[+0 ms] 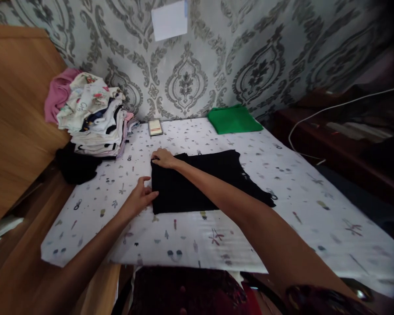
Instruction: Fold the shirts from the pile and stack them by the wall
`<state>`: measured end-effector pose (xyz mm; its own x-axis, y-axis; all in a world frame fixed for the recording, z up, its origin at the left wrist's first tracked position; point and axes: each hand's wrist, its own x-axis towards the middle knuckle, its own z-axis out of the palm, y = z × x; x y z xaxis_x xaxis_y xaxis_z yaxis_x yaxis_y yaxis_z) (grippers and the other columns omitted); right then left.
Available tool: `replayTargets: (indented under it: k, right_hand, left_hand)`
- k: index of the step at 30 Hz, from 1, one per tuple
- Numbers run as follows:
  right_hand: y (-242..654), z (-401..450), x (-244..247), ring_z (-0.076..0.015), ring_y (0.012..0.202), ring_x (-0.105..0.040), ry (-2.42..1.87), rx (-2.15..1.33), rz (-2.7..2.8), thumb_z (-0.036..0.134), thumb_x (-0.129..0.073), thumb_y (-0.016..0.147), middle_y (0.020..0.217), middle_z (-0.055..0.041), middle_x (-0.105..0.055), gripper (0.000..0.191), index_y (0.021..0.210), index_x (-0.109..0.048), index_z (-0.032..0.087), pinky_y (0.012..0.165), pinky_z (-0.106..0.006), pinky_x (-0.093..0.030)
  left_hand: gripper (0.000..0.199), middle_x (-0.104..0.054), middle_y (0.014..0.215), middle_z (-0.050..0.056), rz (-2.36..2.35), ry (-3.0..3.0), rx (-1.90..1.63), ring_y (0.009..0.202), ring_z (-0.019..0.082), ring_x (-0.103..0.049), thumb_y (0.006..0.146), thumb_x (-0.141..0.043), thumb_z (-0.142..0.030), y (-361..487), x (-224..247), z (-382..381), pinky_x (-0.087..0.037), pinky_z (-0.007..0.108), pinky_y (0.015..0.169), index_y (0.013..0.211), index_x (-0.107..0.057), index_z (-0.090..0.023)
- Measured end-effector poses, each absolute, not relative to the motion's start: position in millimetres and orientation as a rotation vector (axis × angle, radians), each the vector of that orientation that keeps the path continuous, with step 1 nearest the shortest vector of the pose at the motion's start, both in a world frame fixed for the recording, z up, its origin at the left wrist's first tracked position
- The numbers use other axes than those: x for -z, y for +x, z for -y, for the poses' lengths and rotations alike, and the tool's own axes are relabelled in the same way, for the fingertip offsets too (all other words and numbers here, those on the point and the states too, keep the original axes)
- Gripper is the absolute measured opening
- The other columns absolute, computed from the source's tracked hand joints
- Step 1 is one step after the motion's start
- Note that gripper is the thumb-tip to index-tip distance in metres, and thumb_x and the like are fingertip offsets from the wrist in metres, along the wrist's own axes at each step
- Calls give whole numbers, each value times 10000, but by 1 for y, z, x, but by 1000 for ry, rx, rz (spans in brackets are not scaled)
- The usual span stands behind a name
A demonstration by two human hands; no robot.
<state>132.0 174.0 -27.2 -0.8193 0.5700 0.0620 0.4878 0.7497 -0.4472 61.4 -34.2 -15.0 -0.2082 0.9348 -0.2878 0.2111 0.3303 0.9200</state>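
Observation:
A black garment [197,188] lies spread flat on the table's white patterned cloth [184,236]. My right hand [164,158] reaches across it to its far left corner, fingers closed on the fabric there. Beside the garment's left edge is my left hand [142,195], its thumb and fingers apart, with the thumb tip at the black cloth. My right forearm hides part of the garment's middle.
Folded clothes [96,118] are stacked at the back left, with a black cloth [77,166] beside them. A small framed item [155,127] and a green folded cloth [233,119] lie near the wall. A white cable [292,131] hangs at the right.

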Motion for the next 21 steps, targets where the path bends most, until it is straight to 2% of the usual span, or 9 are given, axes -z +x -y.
replayTargets:
  k: [4,9,12,14,17,19,21]
  right_hand:
    - [133,-176,36,-251,1030,-572,-849,-664,2685,207,-558,906,1126,-96,-641,189,1044,-686,190,882,-365,-442]
    - [131,-175,35,-229,959,-575,-846,-729,2599,183,-571,875,1037,-72,-652,137,950,-685,191,859,-354,-448]
    - [135,-173,30,-200,956,-582,-851,-764,2526,146,-528,883,1032,-61,-656,191,1016,-660,177,879,-333,-453]
    - [149,-167,25,-190,987,-579,-847,-792,2392,132,-483,893,1081,-69,-648,240,1077,-634,166,898,-329,-452]
    - [192,-143,18,-187,957,-591,-719,-867,2206,158,-494,893,1060,-71,-646,221,1066,-632,160,877,-331,-463]
    - [230,-118,16,-183,898,-599,-590,-896,2242,196,-525,904,994,-58,-645,180,1033,-647,164,847,-333,-473]
    - [270,-91,16,-192,905,-593,-503,-848,2367,245,-553,926,969,-61,-633,159,1008,-661,163,841,-342,-475]
  left_hand:
    - [813,-526,586,-120,-1574,1051,-971,460,90,-475,763,-688,-348,78,11,57,-391,188,472,1415,-214,-239]
    - [781,-486,555,-139,-1589,1022,-929,395,87,-462,755,-682,-345,85,7,66,-301,167,395,1391,-246,-220]
    - [782,-472,550,-139,-1607,1007,-911,404,115,-516,732,-698,-398,82,7,65,-286,171,384,1358,-269,-212]
    - [724,-459,551,-134,-1611,1028,-893,416,121,-531,756,-672,-436,79,8,65,-284,176,395,1337,-297,-220]
    - [486,-458,581,-105,-1693,1238,-812,451,104,-499,869,-559,-466,79,6,71,-320,201,456,1274,-417,-237]
    - [382,-505,674,-65,-1867,1526,-743,549,117,-515,920,-516,-464,82,3,78,-387,235,541,1240,-505,-255]
    - [371,-566,851,-10,-2021,1863,-679,741,165,-573,922,-549,-450,87,2,84,-453,281,651,1247,-551,-272]
